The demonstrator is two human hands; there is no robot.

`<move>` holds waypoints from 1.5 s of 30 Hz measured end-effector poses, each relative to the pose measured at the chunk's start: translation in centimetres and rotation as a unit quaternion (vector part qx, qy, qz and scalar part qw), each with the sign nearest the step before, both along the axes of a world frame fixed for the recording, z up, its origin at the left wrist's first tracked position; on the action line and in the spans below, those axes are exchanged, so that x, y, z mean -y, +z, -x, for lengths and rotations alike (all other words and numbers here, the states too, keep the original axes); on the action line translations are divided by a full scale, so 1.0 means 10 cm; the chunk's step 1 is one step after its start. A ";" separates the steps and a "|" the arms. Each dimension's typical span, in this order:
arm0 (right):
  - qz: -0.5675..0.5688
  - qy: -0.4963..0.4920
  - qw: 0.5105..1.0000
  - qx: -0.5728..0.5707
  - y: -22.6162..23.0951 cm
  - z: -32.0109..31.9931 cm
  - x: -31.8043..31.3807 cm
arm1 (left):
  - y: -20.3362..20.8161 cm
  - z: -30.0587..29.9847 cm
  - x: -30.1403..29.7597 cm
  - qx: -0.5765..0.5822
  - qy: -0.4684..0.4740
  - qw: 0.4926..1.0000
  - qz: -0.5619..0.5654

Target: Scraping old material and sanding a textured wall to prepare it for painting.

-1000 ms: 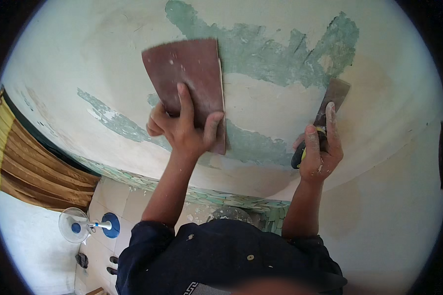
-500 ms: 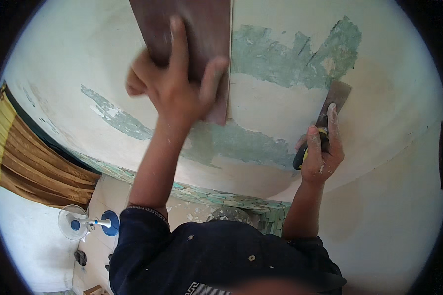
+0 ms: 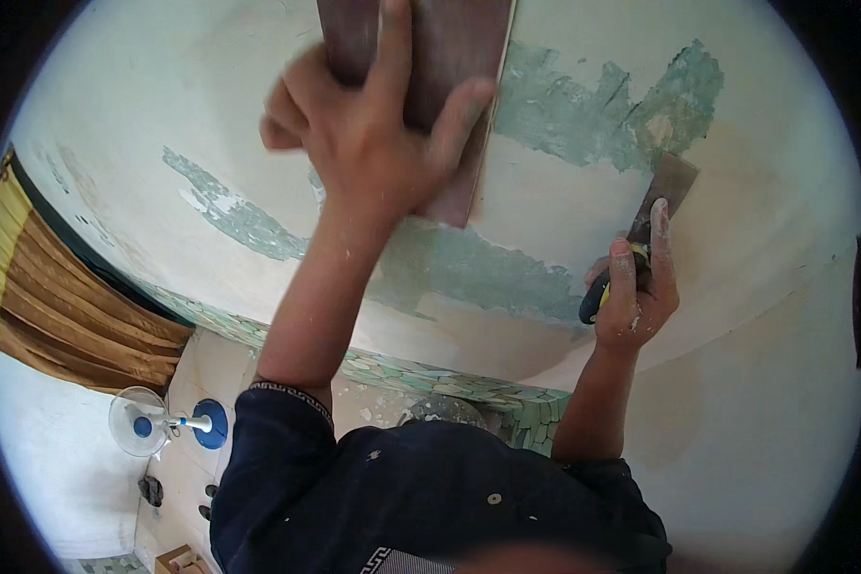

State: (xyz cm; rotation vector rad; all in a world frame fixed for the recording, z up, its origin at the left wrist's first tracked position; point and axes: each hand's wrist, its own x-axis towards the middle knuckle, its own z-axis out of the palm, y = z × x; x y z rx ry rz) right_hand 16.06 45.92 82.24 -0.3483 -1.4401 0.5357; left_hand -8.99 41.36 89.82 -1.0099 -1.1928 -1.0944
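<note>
In front of me is a pale wall (image 3: 545, 196) with ragged green patches (image 3: 603, 105) where the top layer is gone. My left hand (image 3: 368, 143) is on a flat, dark brown board (image 3: 454, 53) up against the wall. Its forefinger lies along the board's face, the thumb is near the right edge, and the other fingers bend by the left edge. To the right, my right hand (image 3: 641, 301) grips a putty knife (image 3: 674, 182) by its black and yellow handle. The knife's wide blade points up beside the upper green patch. White dust marks the right fingers.
Green stone-patterned tiling (image 3: 430, 380) runs along the wall's foot. Crumbs of debris and a round grey container (image 3: 445, 409) are on the floor below. At the left are a brown and yellow curtain (image 3: 86, 306), a blue and white standing fan (image 3: 201, 424) and a small box (image 3: 177, 560).
My left hand and the brown board have moved right and slightly up across the wall. My right hand with the putty knife has shifted slightly; the view has also moved a little.
</note>
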 end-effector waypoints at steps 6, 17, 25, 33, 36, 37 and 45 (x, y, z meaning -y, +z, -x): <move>0.002 -0.003 1.000 0.011 -0.01 -0.03 0.00 | 0.07 0.00 -0.02 -0.003 -0.018 1.000 -0.002; 0.007 -0.011 1.000 0.014 -0.02 -0.04 -0.02 | -0.32 -0.38 0.25 0.061 0.014 0.992 0.107; 0.007 -0.004 0.999 0.031 -0.04 -0.07 -0.03 | -0.44 -0.39 0.08 0.076 -0.121 0.987 0.074; -0.003 0.014 1.000 0.009 -0.01 -0.03 -0.02 | 0.28 -0.22 0.08 0.017 -0.053 0.998 0.010; -0.008 0.012 0.999 0.038 -0.04 -0.08 -0.07 | 0.42 -0.29 0.09 0.022 -0.054 0.998 0.033; -0.012 0.008 0.999 0.035 -0.06 -0.07 -0.08 | 0.37 -0.30 0.10 0.039 -0.057 0.997 0.034; -0.004 0.006 1.000 0.003 -0.04 -0.01 -0.06 | -0.85 -0.22 0.00 0.051 -0.088 0.995 -0.003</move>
